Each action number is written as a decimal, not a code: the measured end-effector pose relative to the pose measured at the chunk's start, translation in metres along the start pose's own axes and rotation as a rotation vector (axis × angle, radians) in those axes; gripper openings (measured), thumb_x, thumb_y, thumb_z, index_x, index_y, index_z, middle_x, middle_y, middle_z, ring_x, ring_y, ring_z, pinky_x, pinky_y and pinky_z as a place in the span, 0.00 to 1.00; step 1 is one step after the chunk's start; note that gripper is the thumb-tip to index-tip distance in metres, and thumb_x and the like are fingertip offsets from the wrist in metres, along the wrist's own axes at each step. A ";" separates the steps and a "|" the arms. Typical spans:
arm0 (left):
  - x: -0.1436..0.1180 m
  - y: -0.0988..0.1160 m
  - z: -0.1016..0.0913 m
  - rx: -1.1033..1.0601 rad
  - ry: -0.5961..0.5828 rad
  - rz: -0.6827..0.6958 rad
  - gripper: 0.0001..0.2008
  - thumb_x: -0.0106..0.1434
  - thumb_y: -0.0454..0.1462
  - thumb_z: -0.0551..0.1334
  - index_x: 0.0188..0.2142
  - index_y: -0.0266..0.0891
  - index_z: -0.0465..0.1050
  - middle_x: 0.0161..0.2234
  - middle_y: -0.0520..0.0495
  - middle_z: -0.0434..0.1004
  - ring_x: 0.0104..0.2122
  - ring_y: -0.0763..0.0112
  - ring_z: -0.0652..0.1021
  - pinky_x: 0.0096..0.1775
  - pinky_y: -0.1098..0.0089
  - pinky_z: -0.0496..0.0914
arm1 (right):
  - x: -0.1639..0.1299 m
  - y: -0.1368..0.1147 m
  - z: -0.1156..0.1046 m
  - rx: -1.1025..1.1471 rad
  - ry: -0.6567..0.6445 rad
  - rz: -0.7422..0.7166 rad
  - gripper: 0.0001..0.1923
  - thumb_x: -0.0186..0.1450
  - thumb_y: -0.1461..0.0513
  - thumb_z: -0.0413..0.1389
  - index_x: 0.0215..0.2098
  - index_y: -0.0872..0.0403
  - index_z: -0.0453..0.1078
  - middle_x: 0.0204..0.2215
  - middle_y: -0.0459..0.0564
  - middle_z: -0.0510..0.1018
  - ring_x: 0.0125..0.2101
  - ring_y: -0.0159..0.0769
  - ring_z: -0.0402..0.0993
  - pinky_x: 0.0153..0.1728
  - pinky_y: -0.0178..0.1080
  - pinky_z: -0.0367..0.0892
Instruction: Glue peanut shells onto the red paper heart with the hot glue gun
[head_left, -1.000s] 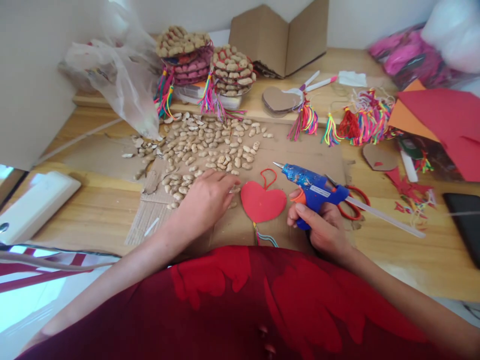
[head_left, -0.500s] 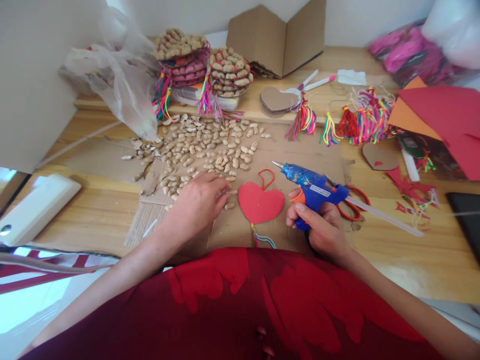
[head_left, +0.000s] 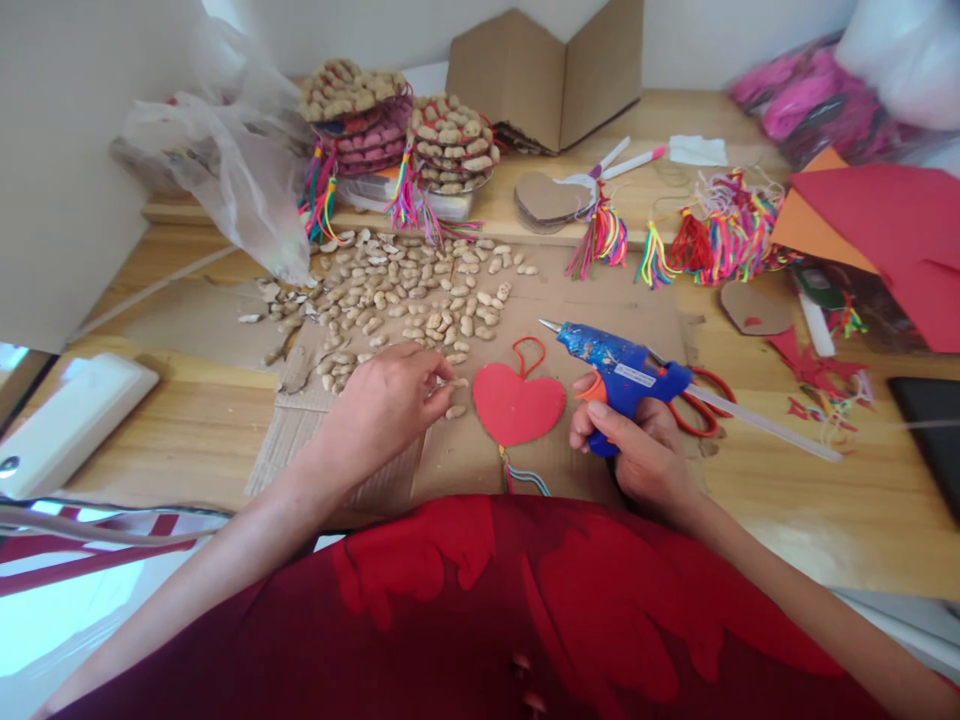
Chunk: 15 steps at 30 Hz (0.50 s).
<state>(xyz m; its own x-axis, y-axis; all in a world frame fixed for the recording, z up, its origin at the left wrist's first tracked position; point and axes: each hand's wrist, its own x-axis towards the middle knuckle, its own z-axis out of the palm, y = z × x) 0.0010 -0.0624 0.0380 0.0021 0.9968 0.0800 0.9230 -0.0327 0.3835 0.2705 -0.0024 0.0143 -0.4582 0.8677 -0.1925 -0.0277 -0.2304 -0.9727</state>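
Left hand [head_left: 382, 400] has drawn back, grip pinching a peanut shell [head_left: 456, 383]. Right hand [head_left: 637, 445] grasps the glue gun [head_left: 622, 372]; its hot nozzle, at 3 o'clock of the red heart [head_left: 519, 405], risks burning fingers.

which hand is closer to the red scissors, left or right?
Right. The right hand grips the blue glue gun directly beside the red scissors, whose handles show just behind it. The left hand is over the peanut shells, beyond the red heart.

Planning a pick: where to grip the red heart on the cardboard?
Pinch the red heart at its right lobe edge, from above; it lies flat, so only the rim offers purchase. The left hand crowds the left side, and the cord loop looks too flimsy.
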 end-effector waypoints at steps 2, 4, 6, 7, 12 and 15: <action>0.005 0.007 0.001 -0.027 0.001 0.052 0.04 0.64 0.36 0.64 0.36 0.39 0.77 0.33 0.47 0.79 0.33 0.66 0.78 0.36 0.68 0.69 | 0.000 0.001 -0.001 0.002 -0.006 0.009 0.11 0.67 0.53 0.59 0.43 0.49 0.71 0.25 0.43 0.73 0.26 0.36 0.69 0.31 0.40 0.67; 0.013 0.018 0.005 -0.032 -0.008 0.121 0.03 0.63 0.35 0.64 0.35 0.39 0.77 0.32 0.47 0.78 0.33 0.66 0.77 0.37 0.68 0.69 | 0.001 0.002 -0.002 0.020 -0.021 0.001 0.11 0.67 0.53 0.59 0.43 0.49 0.71 0.25 0.43 0.73 0.26 0.35 0.70 0.32 0.40 0.68; 0.022 0.032 0.010 -0.029 -0.042 0.166 0.04 0.63 0.33 0.63 0.36 0.38 0.78 0.33 0.46 0.78 0.33 0.66 0.77 0.38 0.67 0.70 | 0.001 0.003 -0.002 0.045 -0.026 -0.006 0.10 0.68 0.53 0.59 0.43 0.49 0.71 0.25 0.43 0.72 0.26 0.34 0.69 0.30 0.39 0.67; 0.027 0.039 0.012 -0.027 -0.061 0.168 0.04 0.63 0.33 0.63 0.36 0.38 0.78 0.33 0.46 0.78 0.33 0.66 0.77 0.38 0.67 0.70 | 0.001 0.004 -0.002 0.052 -0.021 -0.004 0.10 0.67 0.53 0.59 0.42 0.49 0.71 0.25 0.43 0.72 0.26 0.34 0.70 0.30 0.38 0.67; 0.041 0.061 0.024 0.037 -0.099 0.127 0.05 0.64 0.35 0.63 0.34 0.37 0.77 0.32 0.44 0.78 0.32 0.64 0.77 0.37 0.66 0.70 | 0.001 0.004 -0.002 0.060 -0.002 0.006 0.10 0.67 0.53 0.60 0.36 0.50 0.70 0.24 0.43 0.72 0.25 0.33 0.70 0.28 0.37 0.66; 0.044 0.065 0.031 0.043 -0.080 0.119 0.05 0.64 0.36 0.63 0.36 0.37 0.76 0.32 0.45 0.78 0.33 0.63 0.77 0.35 0.66 0.69 | 0.002 0.005 -0.003 0.091 -0.032 0.001 0.09 0.67 0.54 0.60 0.36 0.51 0.70 0.24 0.43 0.72 0.26 0.32 0.70 0.28 0.36 0.66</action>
<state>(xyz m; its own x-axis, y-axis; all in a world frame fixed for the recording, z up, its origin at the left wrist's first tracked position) 0.0726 -0.0187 0.0377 0.1419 0.9887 0.0480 0.9300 -0.1498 0.3356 0.2718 -0.0008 0.0090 -0.4862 0.8535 -0.1875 -0.1070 -0.2710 -0.9566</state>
